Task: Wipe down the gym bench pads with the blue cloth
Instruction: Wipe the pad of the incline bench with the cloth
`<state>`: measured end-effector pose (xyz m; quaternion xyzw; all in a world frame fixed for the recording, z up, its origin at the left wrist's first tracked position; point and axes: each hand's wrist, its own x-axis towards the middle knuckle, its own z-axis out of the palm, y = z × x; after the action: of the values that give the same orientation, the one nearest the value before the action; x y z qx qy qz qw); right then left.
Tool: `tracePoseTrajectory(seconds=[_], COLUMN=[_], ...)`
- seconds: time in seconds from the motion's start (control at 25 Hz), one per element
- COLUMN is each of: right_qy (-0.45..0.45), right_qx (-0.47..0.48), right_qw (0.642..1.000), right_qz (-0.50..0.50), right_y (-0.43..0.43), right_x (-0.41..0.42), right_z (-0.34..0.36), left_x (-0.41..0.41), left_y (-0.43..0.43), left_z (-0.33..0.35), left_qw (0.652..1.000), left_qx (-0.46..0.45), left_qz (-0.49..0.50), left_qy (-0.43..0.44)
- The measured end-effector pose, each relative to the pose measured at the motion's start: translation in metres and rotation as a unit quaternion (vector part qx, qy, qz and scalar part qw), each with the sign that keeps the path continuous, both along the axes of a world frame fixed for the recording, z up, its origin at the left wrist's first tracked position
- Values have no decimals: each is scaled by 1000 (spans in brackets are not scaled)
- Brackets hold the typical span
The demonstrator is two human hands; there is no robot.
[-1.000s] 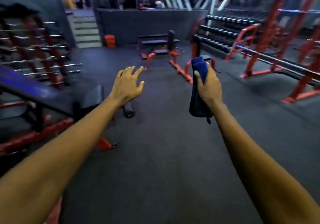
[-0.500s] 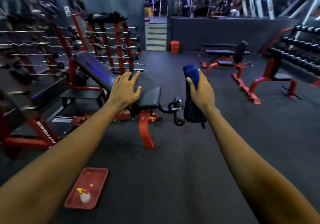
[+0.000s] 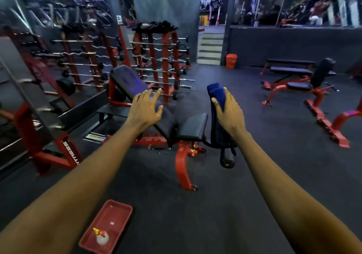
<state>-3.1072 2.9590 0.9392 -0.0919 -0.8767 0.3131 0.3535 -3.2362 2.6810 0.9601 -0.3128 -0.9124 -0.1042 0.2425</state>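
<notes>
Your right grip (image 3: 230, 114) is curled round the folded cloth (image 3: 216, 94), thumb across its front. One end of the cloth stands above the fingers and the rest hangs below the hand. It is in the air near the foot end of the bench and is not yet on any pad. Your left grip (image 3: 146, 109) is empty, fingers spread, in front of the tilted back pad (image 3: 127, 79). The wide lens makes it hard to tell whether the fingertips touch the pad; they look just short of it.

The step in hand seems to be closing in for the first wipe.

- **Cloth:** Before contact, open it to a broad flat face under your palm, since a bundled edge would only streak.
- **Back pad:** Start at the high end and pull long, overlapping strokes down toward the seat pad (image 3: 191, 125), always one way.
- **Left grip:** Lay it flat on the pad's edge to steady yourself.
- **Order:** Do the seat next, then the roller (image 3: 227, 158) low at the foot.

A bottle (image 3: 102, 238) lies in the red tray (image 3: 111, 214) on the floor by your left arm. I cannot tell whether the cloth is damp, so check it before you wipe.
</notes>
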Motion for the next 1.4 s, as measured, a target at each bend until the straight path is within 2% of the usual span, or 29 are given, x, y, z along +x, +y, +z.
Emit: tracePoseTrajectory(seconds=[0.36, 1.08, 1.4], right_qy=[1, -8, -1], right_qx=[-36, -24, -63], right_qw=[997, 987, 978], right_qz=[75, 160, 201], right_y=[28, 23, 33], right_x=[-187, -650, -828], right_z=[1, -21, -28], left_x=[-153, -573, -717], left_y=[7, 1, -8], left_z=[-4, -13, -11], left_qw=[996, 984, 971], left_qx=[10, -20, -54], left_qz=[89, 173, 229], left_qy=[-8, -31, -38])
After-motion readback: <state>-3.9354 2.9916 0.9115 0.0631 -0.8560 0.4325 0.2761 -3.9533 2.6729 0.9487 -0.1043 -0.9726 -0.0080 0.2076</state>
